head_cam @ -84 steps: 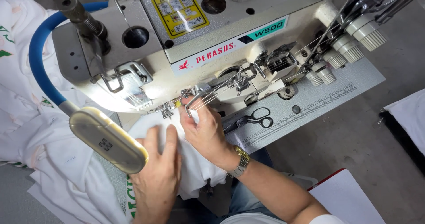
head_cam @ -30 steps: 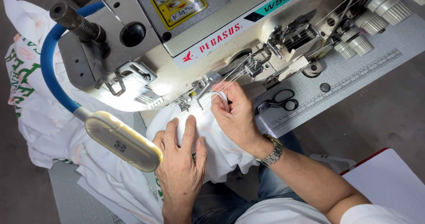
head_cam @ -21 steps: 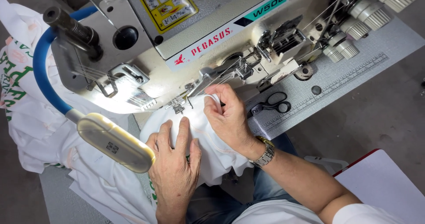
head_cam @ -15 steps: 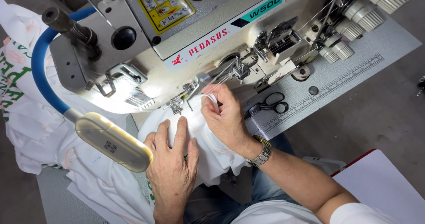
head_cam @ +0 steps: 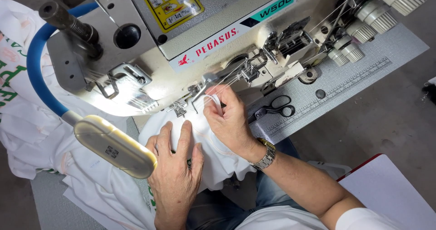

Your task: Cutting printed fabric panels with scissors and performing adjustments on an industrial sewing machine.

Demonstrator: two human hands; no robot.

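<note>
A: In the head view, where does the cloth (head_cam: 213, 153) sit?

B: The white cloth is bunched on the near side of the sewing machine (head_cam: 195, 44), its far edge drawn up to the presser foot (head_cam: 196, 95). I'd judge it lies there so the seam feeds straight under the needle.

A: And the left hand (head_cam: 175, 175)?

B: Spread flat, fingers wide, palm down on the cloth just near of the foot. It grips nothing; it seems to pin the cloth so it won't slide.

A: The right hand (head_cam: 229, 116)?

B: Narrowed to a pinch at the cloth's far edge, right beside the foot, fingertips touching a thin white strip or fold. Whether that strip is part of the cloth or separate tape, I cannot tell. The pinch likely steers the edge.

A: Anything else around?

B: A lamp (head_cam: 116, 146) on a blue gooseneck (head_cam: 38, 71) hangs left of the hands, aimed at the needle area. Black scissors (head_cam: 277, 108) lie on the machine bed to the right, within reach. More white cloth is heaped at far left.
</note>
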